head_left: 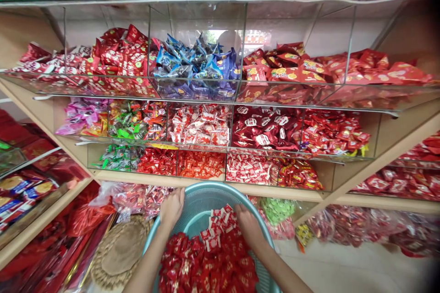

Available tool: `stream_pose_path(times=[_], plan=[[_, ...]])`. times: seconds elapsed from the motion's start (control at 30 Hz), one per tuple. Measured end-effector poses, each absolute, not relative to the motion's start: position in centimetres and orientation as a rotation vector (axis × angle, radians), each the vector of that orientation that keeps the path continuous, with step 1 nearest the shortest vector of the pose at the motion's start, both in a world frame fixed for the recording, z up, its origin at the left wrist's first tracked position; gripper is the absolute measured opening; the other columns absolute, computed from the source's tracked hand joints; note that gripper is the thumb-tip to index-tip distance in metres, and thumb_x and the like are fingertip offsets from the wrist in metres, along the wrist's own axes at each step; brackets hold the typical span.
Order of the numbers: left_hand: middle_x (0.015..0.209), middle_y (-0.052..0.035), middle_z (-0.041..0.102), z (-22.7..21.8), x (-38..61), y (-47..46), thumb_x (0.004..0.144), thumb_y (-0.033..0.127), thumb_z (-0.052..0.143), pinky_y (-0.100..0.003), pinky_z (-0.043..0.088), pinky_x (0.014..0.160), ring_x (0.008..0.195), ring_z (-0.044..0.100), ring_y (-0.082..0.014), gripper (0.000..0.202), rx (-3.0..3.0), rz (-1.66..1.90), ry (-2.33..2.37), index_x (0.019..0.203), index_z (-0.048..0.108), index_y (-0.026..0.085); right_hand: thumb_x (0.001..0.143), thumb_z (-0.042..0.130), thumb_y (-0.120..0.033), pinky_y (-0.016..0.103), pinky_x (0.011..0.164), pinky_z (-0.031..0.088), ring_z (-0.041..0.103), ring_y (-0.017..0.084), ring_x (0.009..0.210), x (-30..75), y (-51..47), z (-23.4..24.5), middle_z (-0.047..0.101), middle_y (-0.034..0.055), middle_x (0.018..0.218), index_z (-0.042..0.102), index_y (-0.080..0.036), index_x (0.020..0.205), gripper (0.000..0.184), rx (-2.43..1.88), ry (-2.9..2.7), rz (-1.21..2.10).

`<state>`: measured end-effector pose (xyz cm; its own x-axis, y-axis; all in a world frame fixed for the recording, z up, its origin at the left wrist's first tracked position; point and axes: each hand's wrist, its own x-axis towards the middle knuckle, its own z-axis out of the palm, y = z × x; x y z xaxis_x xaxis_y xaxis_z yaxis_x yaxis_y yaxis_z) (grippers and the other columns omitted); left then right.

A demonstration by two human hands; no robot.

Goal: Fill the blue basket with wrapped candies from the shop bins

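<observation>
A round teal plastic basket stands in front of me at the foot of the shelves. Many dark red wrapped candies fill its near part, and a patch of small red-and-white wrapped candies lies on top of them. At the far left of the basket, my left hand is closed on the rim. My right hand is inside the basket on the right, fingers curled, right beside the red-and-white candies. Its fingertips are turned away, so anything inside them is hidden.
Clear-fronted shelf bins of wrapped candy rise in tiers ahead. The lowest tier includes a bin of red-and-white candies. A round woven stool is left of the basket. Bagged candy lies on the floor at right.
</observation>
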<state>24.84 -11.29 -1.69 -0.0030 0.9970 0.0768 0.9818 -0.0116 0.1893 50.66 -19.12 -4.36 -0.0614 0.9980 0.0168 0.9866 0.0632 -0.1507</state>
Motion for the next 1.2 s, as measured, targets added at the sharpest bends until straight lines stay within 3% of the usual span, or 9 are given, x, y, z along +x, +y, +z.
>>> stream_pose_path(times=[0.13, 0.23, 0.37, 0.5, 0.7, 1.03, 1.2], plan=[[0.095, -0.0089, 0.067, -1.6, 24.8, -11.3, 0.09, 0.046, 0.01, -0.03, 0.043, 0.066, 0.078, 0.064, -0.0209, 0.055, 2.177, 0.286, 2.143, 0.099, 0.058, 0.02, 0.081, 0.034, -0.004, 0.025, 0.063, 0.043, 0.06, 0.018, 0.077, 50.7, -19.2, -4.1, 0.062, 0.009, 0.091, 0.056, -0.017, 0.091, 0.028, -2.053, -2.123, 0.207], [0.094, -0.0096, 0.067, -1.5, 24.9, -11.3, 0.09, 0.046, 0.011, -0.03, 0.043, 0.066, 0.077, 0.064, -0.0213, 0.054, 2.163, 0.274, 2.151, 0.098, 0.058, 0.02, 0.084, 0.034, -0.01, 0.026, 0.071, 0.044, 0.059, 0.018, 0.083, 51.1, -19.0, -3.7, 0.063, 0.0085, 0.092, 0.057, -0.018, 0.097, 0.027, -1.916, -2.024, 0.249], [0.093, -0.0097, 0.067, -1.4, 25.0, -11.3, 0.09, 0.045, 0.012, -0.03, 0.043, 0.066, 0.078, 0.064, -0.0217, 0.054, 2.158, 0.262, 2.162, 0.097, 0.058, 0.019, 0.087, 0.031, -0.015, 0.029, 0.083, 0.042, 0.057, 0.019, 0.095, 51.7, -18.7, -3.2, 0.063, 0.0083, 0.101, 0.057, -0.019, 0.107, 0.032, -1.777, -1.969, 0.338], [0.095, -0.0098, 0.067, -1.5, 24.9, -11.3, 0.09, 0.046, 0.012, -0.029, 0.043, 0.067, 0.078, 0.064, -0.0206, 0.054, 2.153, 0.266, 2.153, 0.097, 0.058, 0.019, 0.089, 0.035, -0.02, 0.03, 0.087, 0.039, 0.05, 0.021, 0.105, 51.6, -18.7, -2.3, 0.054, 0.008, 0.118, 0.062, -0.023, 0.103, 0.03, -1.714, -1.996, 0.288], [0.094, -0.0088, 0.067, -1.7, 24.9, -11.3, 0.091, 0.045, 0.012, -0.028, 0.042, 0.066, 0.076, 0.064, -0.0186, 0.053, 2.154, 0.299, 2.154, 0.1, 0.058, 0.02, 0.089, 0.039, -0.026, 0.03, 0.071, 0.036, 0.05, 0.02, 0.084, 50.7, -18.4, -1.3, 0.058, 0.0043, 0.087, 0.065, -0.027, 0.094, 0.026, -1.714, -1.989, 0.11], [0.095, -0.0084, 0.067, -1.6, 24.8, -11.3, 0.091, 0.045, 0.012, -0.029, 0.041, 0.064, 0.078, 0.064, -0.0196, 0.052, 2.157, 0.312, 2.147, 0.099, 0.057, 0.02, 0.087, 0.038, -0.016, 0.032, 0.071, 0.035, 0.053, 0.021, 0.081, 51.0, -18.1, -2.2, 0.063, 0.0048, 0.08, 0.062, -0.022, 0.079, 0.027, -1.867, -2.081, 0.084], [0.095, -0.0086, 0.068, -1.9, 24.8, -11.2, 0.091, 0.045, 0.012, -0.03, 0.042, 0.065, 0.077, 0.065, -0.0198, 0.052, 2.152, 0.303, 2.155, 0.102, 0.057, 0.02, 0.087, 0.042, -0.03, 0.033, 0.078, 0.038, 0.054, 0.022, 0.089, 51.2, -17.7, -2.4, 0.062, 0.0063, 0.092, 0.059, -0.021, 0.095, 0.021, -1.752, -1.987, 0.064]])
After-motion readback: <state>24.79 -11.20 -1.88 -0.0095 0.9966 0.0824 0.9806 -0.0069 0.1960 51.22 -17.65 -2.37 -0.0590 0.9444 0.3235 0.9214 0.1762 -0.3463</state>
